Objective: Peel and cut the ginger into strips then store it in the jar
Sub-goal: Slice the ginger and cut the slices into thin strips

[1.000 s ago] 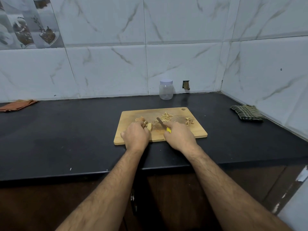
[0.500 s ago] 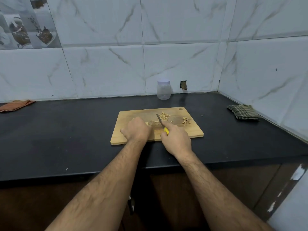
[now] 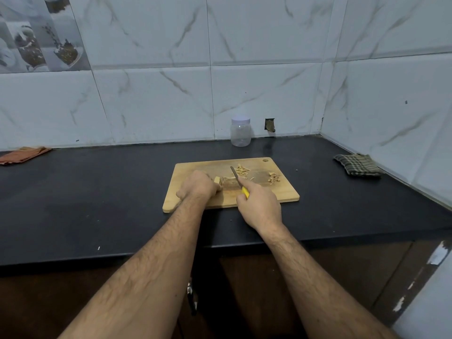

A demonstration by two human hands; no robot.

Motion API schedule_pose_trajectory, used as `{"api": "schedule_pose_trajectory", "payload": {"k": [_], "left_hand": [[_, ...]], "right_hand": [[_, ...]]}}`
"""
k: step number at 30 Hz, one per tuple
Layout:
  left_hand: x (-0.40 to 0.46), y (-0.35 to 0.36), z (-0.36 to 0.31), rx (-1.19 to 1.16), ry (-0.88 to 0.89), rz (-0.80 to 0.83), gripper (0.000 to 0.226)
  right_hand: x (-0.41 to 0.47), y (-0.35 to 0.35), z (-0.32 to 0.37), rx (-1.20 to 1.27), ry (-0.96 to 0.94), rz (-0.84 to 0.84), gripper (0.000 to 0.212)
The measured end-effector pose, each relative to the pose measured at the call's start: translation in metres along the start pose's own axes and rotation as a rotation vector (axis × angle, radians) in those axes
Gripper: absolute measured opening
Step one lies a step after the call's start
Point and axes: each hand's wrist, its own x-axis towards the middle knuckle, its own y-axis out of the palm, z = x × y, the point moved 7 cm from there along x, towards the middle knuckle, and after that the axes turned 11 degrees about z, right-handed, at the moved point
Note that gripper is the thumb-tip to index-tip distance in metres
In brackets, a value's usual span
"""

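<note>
Left hand (image 3: 198, 185) curled over the pale yellow peeled ginger chunk (image 3: 217, 180), pinning it to the rectangular wooden cutting board (image 3: 281, 194); only the cut end shows past the fingers, facing right. Right hand (image 3: 259, 204) wrapped round the yellow handle of the small steel-bladed knife (image 3: 235, 176), blade angled up and away toward the far edge, tip near the loose thin ginger strips (image 3: 241, 170).

Key relation — the ginger lies just left of the blade, with a bare patch of board between them. Its long axis looks roughly left-right, though most of it is hidden under the hand, so can't confirm. The right hand is the one to close that gap; the left is already on the piece.

Judgement: mid-slicing, next cut wants the blade brought left onto the exposed end. Left fingertips sit close to that end — the risk spot.

Room: board centre is free for the stroke. A small pile of brownish peel scraps (image 3: 273, 177) sits further right, out of the way. The clear plastic jar with white lid (image 3: 240, 130) stands at the back wall on the black bench (image 3: 97, 192), well apart from the board, lid on. Board's near edge sits back from the bench edge.
</note>
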Motion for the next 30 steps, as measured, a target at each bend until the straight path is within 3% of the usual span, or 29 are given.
{"api": "schedule_pose_trajectory", "payload": {"k": [9,17,26,30], "left_hand": [[0.003,-0.002,0.003,0.01,0.014,-0.064,0.03],[0.002,0.001,0.0,-0.089,0.062,0.015,0.027],[-0.011,0.022,-0.018,-0.017,0.079,0.169,0.053],[-0.01,0.022,-0.014,-0.034,0.094,0.208,0.038]], "right_hand": [[0.0,0.0,0.0,-0.001,-0.007,-0.002,0.052],[-0.001,-0.001,0.001,0.036,0.007,0.007,0.052],[0.0,-0.011,-0.009,0.064,0.07,0.194,0.05],[-0.004,-0.01,-0.012,-0.002,0.085,0.256,0.051]]}}
